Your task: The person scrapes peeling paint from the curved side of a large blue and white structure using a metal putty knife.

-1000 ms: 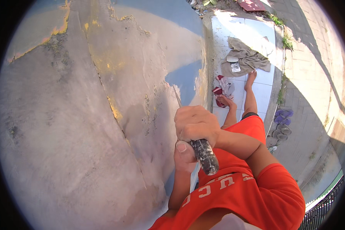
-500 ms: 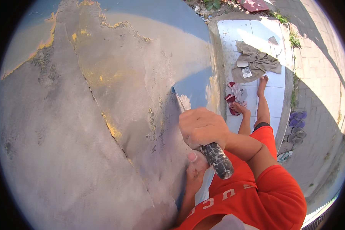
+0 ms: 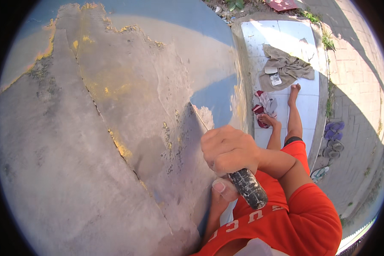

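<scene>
My right hand (image 3: 230, 149) is closed round a scraper with a black, paint-spattered handle (image 3: 248, 190). Its thin blade (image 3: 199, 117), seen nearly edge-on, reaches up and left to the wall (image 3: 115, 179), touching where bare grey plaster meets leftover blue paint (image 3: 215, 96). Just below the right hand, against the wall side of the handle, is my left hand (image 3: 225, 190). Only its thumb and part of the palm show; the fingers are hidden. Yellow patches and a long crack (image 3: 99, 112) mark the scraped plaster.
I stand barefoot on a white tiled ledge (image 3: 303, 109) along the wall. A grey-brown cloth (image 3: 292, 64) and a red-and-white crumpled cloth (image 3: 266, 102) lie by my feet. Beyond the ledge, purple slippers (image 3: 333, 130) and other footwear rest on the paving (image 3: 354, 111).
Both hands and the scraper have shifted slightly right and down in the picture, with the handle tilting out a little. The blade tip stays near the same paint edge.
</scene>
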### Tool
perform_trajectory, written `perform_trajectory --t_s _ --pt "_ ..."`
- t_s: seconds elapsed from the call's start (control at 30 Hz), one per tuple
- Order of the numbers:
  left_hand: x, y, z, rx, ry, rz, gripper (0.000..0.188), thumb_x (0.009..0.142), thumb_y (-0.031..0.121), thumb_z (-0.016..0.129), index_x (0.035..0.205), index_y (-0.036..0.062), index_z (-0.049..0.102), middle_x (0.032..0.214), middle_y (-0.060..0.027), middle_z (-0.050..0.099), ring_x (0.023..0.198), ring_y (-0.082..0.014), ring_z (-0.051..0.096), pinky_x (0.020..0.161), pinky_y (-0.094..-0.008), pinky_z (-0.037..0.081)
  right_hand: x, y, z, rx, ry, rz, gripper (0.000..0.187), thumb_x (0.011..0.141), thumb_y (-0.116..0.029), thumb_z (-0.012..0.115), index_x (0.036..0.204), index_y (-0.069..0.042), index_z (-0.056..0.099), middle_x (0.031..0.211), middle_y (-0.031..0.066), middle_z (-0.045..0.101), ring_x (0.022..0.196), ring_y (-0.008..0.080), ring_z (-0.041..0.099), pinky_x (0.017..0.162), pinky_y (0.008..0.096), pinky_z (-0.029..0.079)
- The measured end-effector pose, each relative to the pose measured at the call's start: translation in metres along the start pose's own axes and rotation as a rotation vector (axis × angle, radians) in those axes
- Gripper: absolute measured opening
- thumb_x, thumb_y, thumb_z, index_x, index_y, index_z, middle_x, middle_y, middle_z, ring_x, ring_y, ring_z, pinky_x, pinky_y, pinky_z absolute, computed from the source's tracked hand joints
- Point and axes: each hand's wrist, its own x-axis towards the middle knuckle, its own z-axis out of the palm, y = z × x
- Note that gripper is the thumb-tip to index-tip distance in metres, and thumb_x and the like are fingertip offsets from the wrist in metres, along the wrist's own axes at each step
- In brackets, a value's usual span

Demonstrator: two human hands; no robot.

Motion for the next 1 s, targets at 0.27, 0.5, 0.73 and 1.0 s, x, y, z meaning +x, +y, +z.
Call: perform_trajectory --t_s 0.27,0.5,0.73,1.0 --pt "-0.002 -0.012 -0.006 0.099 -0.126 -0.061 0.065 0.098 0.009 0.055 0.154 0.0018 0.022 0.138 -0.0202 0.05 0.126 -0.0283 0.05 0.106 -0.036 0.039 -0.006 -0.003 0.009 0.088 0.077 -0.002 0.029 0.08 -0.014 0.059 0.061 -0.009 0.039 0.056 0.002 0.041 0.042 0.0212 0.04 0.043 0.0327 0.029" --pt "0.008 0.019 0.002 -0.027 0.015 -0.013 0.048 0.095 0.014 0.058 0.138 0.0016 0.04 0.124 -0.0141 0.057 0.116 -0.023 0.055 0.101 -0.0333 0.042 -0.007 -0.002 0.001 0.075 0.004 0.016 0.026 0.08 -0.013 0.06 0.063 -0.009 0.04 0.056 0.0025 0.04 0.044 0.022 0.043 0.045 0.0336 0.031" --pt "0.004 0.047 0.013 -0.162 0.163 -0.038 0.035 0.093 0.02 0.061 0.122 0.0014 0.059 0.111 -0.008 0.064 0.105 -0.0178 0.06 0.095 -0.0306 0.045 -0.007 0.005 0.001 0.057 -0.066 -0.014 0.031 0.081 -0.014 0.065 0.062 -0.01 0.041 0.056 0.0021 0.04 0.046 0.0228 0.045 0.046 0.0341 0.032" --pt "0.011 0.023 0.002 -0.015 0.042 0.052 0.029 0.103 0.015 0.051 0.127 -0.0016 0.053 0.123 -0.0106 0.063 0.119 -0.0197 0.056 0.105 -0.0347 0.043 0.001 0.006 0.0 0.0 -0.04 -0.078 0.032 0.08 -0.015 0.06 0.06 -0.009 0.036 0.056 0.0028 0.038 0.043 0.0217 0.04 0.043 0.0336 0.029"
